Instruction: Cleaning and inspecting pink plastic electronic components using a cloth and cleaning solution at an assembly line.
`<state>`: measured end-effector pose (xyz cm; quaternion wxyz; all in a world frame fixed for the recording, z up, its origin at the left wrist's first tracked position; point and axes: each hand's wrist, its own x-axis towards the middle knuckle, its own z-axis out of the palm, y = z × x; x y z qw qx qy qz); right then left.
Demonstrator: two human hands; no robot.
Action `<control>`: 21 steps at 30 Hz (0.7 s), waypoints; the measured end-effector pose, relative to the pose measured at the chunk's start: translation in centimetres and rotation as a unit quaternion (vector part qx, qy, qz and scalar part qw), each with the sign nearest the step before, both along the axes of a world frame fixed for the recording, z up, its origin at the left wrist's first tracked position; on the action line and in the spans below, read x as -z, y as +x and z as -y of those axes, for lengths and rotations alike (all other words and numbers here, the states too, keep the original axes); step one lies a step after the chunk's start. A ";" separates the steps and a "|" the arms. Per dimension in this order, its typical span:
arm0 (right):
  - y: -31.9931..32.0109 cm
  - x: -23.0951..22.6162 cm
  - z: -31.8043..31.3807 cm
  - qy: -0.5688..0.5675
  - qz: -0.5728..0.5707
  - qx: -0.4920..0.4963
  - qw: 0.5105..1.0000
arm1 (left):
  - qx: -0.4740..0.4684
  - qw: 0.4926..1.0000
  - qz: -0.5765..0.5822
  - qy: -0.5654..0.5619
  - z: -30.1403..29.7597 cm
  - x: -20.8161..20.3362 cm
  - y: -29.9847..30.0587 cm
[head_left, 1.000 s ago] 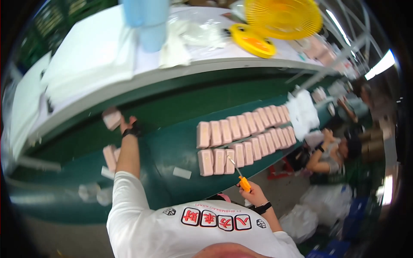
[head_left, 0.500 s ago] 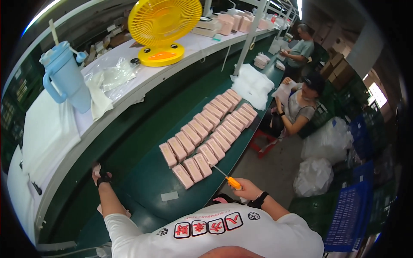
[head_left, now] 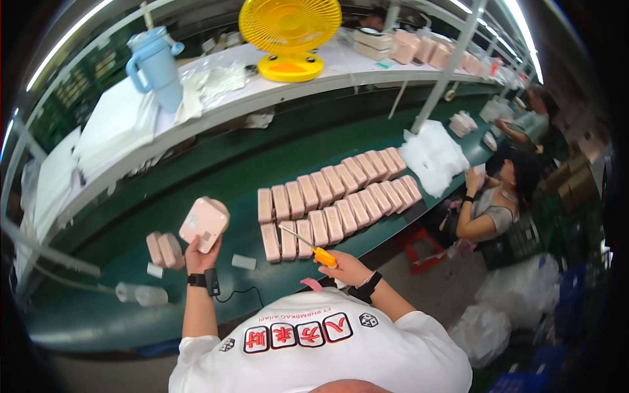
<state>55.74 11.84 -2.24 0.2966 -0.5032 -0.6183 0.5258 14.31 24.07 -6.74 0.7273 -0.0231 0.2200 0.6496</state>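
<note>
My left hand (head_left: 199,256) is closed on a pink, rounded-square device (head_left: 204,224), raised above the green bench with a broad face showing. In my right hand (head_left: 345,268) is a screwdriver (head_left: 324,256) with an orange handle; its thin shaft points left toward the near row of pink devices. Two rows of like pink devices (head_left: 319,227) stand on edge, side by side, across the middle of the bench. Left of my raised hand, a pair of pink devices (head_left: 164,250) stands together. A small pale rectangular piece (head_left: 244,262) lies flat between my hands.
A shelf (head_left: 229,103) along the back carries a yellow fan (head_left: 290,39) and a blue tumbler (head_left: 157,72). White foam sheets (head_left: 434,157) lie past the rows. Clear cylindrical pieces (head_left: 141,294) are at lower left. A seated co-worker (head_left: 496,196) works on the right.
My left hand has come in from the far left, and the pink device is now in plain sight in it. My view has turned left. The screwdriver stays in my right hand.
</note>
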 end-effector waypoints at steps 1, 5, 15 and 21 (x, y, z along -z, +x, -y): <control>0.3 0.0 -0.1 -0.046 -0.011 -0.013 0.999 | -0.005 1.000 0.006 -0.007 2.3 -0.3 1.4; 1.7 0.7 -0.8 0.064 0.040 -0.107 0.991 | -0.014 0.999 -0.044 0.026 8.0 1.4 4.9; -2.5 -3.5 -2.3 0.126 0.206 -0.343 0.908 | -0.147 0.954 -0.246 -0.088 21.2 -1.6 5.1; -6.1 -3.4 -2.1 0.152 0.270 -0.393 0.866 | -0.211 0.825 -0.516 -0.092 27.0 -2.4 3.2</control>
